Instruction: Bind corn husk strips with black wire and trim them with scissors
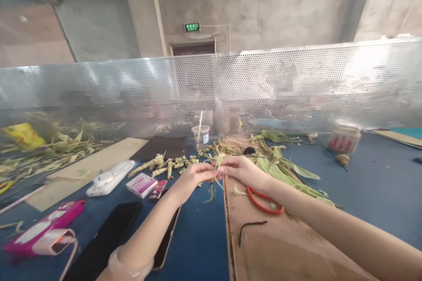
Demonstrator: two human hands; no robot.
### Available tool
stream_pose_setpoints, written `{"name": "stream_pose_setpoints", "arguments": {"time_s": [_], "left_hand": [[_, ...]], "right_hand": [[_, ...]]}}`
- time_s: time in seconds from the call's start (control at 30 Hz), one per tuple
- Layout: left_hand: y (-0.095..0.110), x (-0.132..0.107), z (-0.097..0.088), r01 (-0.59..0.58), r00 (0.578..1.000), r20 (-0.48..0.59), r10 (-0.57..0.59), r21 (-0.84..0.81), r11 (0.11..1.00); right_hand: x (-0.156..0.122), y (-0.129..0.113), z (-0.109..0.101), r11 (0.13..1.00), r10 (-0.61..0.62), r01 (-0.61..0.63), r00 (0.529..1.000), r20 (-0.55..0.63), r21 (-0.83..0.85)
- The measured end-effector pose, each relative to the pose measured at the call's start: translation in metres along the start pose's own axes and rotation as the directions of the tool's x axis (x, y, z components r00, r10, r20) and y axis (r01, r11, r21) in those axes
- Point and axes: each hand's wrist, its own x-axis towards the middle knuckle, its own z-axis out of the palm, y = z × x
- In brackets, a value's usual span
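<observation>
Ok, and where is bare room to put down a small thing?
Bare blue tabletop lies between the gold-edged phone and brown board, and between right forearm and jar. The board's near part is free too. Beyond the left hand, knotted pieces crowd the table; beyond the right hand, husks.

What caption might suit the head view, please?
Left hand and right hand hold a pale leaf, scattered green leaves alongside.

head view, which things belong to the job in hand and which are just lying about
Likely part of the job:
held leaf piece
loose green leaves
knotted pieces

Probably just lying about:
pink-and-white box
clear cup
jar
</observation>
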Motion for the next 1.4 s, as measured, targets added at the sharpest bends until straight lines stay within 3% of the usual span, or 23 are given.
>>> {"name": "stream_pose_setpoints", "arguments": {"time_s": [0.13, 0.3, 0.47, 0.6, 0.87, 1.03, 1.13, 1.27, 1.4], "left_hand": [[0.001, -0.004, 0.007, 0.038, 0.992, 0.118, -0.037, -0.006, 0.999], [0.003, -0.007, 0.014, 0.043, 0.985, 0.167, -0.053, 0.063, 0.997], [0.002, -0.007, 0.018, 0.091, 0.979, 0.184, -0.085, -0.025, 0.996], [0.0, -0.006, 0.02, 0.135, 0.976, 0.186, -0.115, -0.099, 0.986], [-0.003, -0.004, 0.017, 0.06, 0.99, 0.122, -0.073, 0.104, 0.993], [-0.006, -0.001, 0.014, 0.08, 0.995, 0.064, -0.082, 0.04, 0.996], [-0.008, 0.001, 0.011, 0.092, 0.996, -0.002, -0.092, 0.031, 0.995], [-0.01, 0.003, 0.01, 0.101, 0.992, -0.07, -0.102, -0.021, 0.995], [-0.01, 0.003, 0.01, 0.116, 0.988, -0.09, -0.124, -0.087, 0.989]], "right_hand": [[-0.006, 0.007, 0.002, 0.958, 0.03, -0.033, 0.999, 0.017, 0.286], [-0.011, 0.02, 0.006, 0.933, 0.08, -0.071, 0.997, -0.01, 0.354], [-0.016, 0.026, 0.01, 0.938, 0.097, -0.079, 0.995, -0.035, 0.337], [-0.018, 0.022, 0.013, 0.96, 0.092, -0.076, 0.995, -0.048, 0.269], [-0.019, 0.013, 0.017, 0.985, 0.169, -0.172, 0.976, -0.139, -0.008], [-0.016, 0.004, -0.012, 0.952, 0.262, -0.256, 0.965, 0.02, -0.166], [-0.03, 0.006, -0.027, 0.916, 0.312, -0.271, 0.945, 0.1, -0.296], [-0.063, 0.011, -0.013, 0.879, 0.349, -0.244, 0.915, 0.204, -0.411], [-0.085, 0.009, 0.01, 0.839, 0.301, -0.167, 0.935, 0.188, -0.518]]}}
